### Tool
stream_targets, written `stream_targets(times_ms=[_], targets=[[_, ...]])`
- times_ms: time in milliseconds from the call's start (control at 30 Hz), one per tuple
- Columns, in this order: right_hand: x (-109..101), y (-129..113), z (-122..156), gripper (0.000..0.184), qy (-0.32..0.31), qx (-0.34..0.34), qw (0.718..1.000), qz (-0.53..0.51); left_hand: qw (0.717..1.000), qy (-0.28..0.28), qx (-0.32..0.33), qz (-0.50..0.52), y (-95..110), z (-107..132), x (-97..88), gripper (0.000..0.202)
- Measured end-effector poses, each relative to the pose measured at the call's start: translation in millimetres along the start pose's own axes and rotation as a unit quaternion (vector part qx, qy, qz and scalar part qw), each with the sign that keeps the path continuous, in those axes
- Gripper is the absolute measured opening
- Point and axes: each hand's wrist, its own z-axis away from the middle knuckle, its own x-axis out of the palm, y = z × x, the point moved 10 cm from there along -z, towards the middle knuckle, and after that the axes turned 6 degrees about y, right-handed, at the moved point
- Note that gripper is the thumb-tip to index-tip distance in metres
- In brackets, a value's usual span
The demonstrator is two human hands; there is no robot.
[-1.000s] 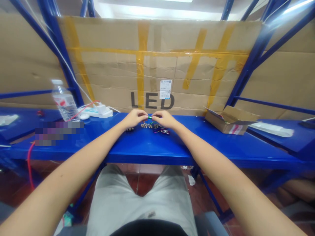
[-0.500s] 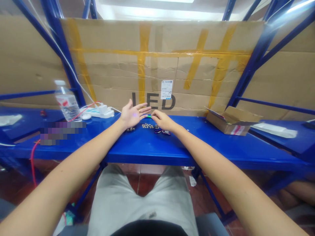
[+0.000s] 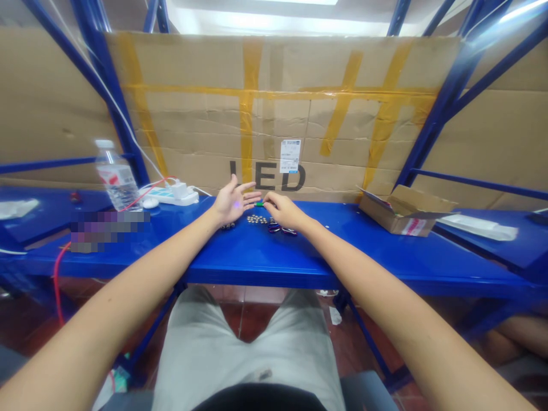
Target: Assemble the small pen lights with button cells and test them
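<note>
Between the fingertips of my right hand [image 3: 282, 210] is a small green flashlight [image 3: 259, 204], its front end toward my left palm. A violet spot of light shows on that palm. My left hand [image 3: 232, 202] is held palm up with fingers spread, holding nothing, just left of the flashlight. Below and between the hands lie several small round silvery pieces [image 3: 256, 219] on the blue table [image 3: 257, 251]. Several dark metallic pieces [image 3: 287, 230], some purplish, lie under my right hand. More small dark parts [image 3: 228, 226] are partly hidden by my left wrist.
A water bottle [image 3: 116, 177] and a white power strip [image 3: 173, 195] with cables stand at the left. An open cardboard box [image 3: 405, 211] sits at the right. A large cardboard sheet [image 3: 192, 125] marked LED rises behind the table, between blue posts.
My left hand has shifted slightly right and down, with the violet spot still on its palm. The right hand stays nearly in place with the green flashlight.
</note>
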Motion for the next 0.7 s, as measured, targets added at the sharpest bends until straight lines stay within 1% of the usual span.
stream_targets(times_ms=[200,433,567,700], targets=[[4.2,-2.3,0.0,0.014,-0.012,-0.013,1.0,-0.003,0.999,0.013,0.0,0.03,-2.6,-2.6,-1.8,0.099],[2.5,-0.9,0.4,0.016,-0.005,-0.01,1.0,0.028,1.0,0.005,0.006,0.007,-1.6,-2.6,-1.2,0.094],[1.7,-3.5,-0.4,0.016,-0.001,-0.016,1.0,0.019,1.0,0.002,-0.005,0.022,-2.2,-1.6,0.3,0.095],[4.1,-3.8,-0.4,0.016,-0.011,-0.015,1.0,0.0,0.999,0.012,-0.016,0.038,-1.9,-0.1,1.0,0.098]])
